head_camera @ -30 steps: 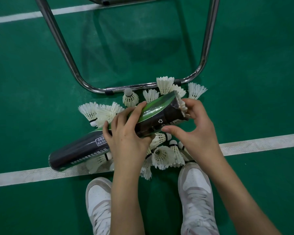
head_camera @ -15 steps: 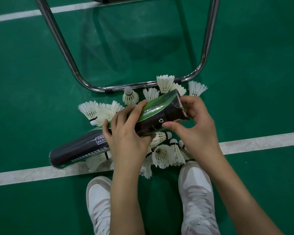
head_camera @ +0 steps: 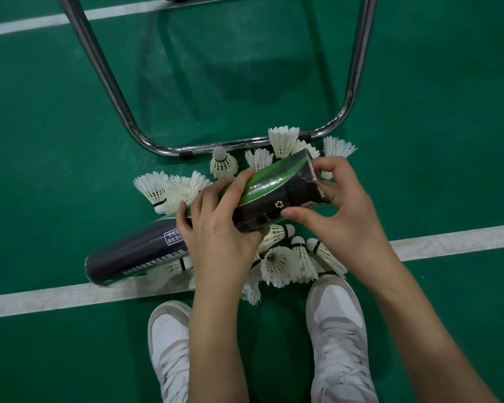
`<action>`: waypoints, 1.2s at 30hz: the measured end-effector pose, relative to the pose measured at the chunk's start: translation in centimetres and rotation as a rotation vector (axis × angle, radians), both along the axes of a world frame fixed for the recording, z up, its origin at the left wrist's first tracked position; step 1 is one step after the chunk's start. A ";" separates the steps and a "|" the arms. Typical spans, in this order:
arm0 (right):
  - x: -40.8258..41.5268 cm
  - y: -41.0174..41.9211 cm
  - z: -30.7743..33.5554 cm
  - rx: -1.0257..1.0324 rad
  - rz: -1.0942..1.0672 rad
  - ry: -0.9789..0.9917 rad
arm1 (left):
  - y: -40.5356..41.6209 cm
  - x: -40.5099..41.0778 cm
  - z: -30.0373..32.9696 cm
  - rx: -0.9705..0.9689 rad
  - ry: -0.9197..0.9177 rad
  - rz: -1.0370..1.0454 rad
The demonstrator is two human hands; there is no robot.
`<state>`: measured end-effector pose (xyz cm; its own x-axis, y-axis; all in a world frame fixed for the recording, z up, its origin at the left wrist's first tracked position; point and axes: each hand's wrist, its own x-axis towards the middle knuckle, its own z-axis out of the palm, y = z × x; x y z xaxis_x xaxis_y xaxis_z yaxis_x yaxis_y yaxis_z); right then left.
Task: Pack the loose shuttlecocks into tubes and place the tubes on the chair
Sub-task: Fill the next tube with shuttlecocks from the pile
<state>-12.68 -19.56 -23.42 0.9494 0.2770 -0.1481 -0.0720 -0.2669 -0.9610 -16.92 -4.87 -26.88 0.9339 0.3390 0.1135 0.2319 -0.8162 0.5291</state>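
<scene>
A long black and green shuttlecock tube (head_camera: 146, 251) lies slanted above the floor, its open mouth up and to the right. My left hand (head_camera: 218, 231) grips the tube around its middle. My right hand (head_camera: 338, 210) is at the mouth, thumb under the rim and fingers curled over the opening; whatever is inside the opening is hidden. Several loose white feather shuttlecocks (head_camera: 280, 266) lie in a pile on the floor beneath the tube, with more (head_camera: 282, 138) against the chair's frame.
The chair's chrome tube frame (head_camera: 105, 80) stands on the green court floor just beyond the pile; its seat is out of view. A white court line (head_camera: 448, 239) crosses under the pile. My two white shoes (head_camera: 335, 318) are right below it.
The white feathers that stuck out of the tube's mouth a second ago are no longer visible; my right hand's fingers have closed over the opening. The tube and left hand have hardly moved.
</scene>
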 end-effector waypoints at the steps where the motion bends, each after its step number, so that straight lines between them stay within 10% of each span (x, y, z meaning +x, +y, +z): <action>1: 0.0 0.0 0.0 -0.010 0.000 -0.012 | 0.0 0.0 0.1 -0.003 -0.003 0.002; 36: 0.4 -1.9 -0.9 0.088 0.025 0.088 | 0.9 -0.5 -0.4 -0.031 0.063 0.033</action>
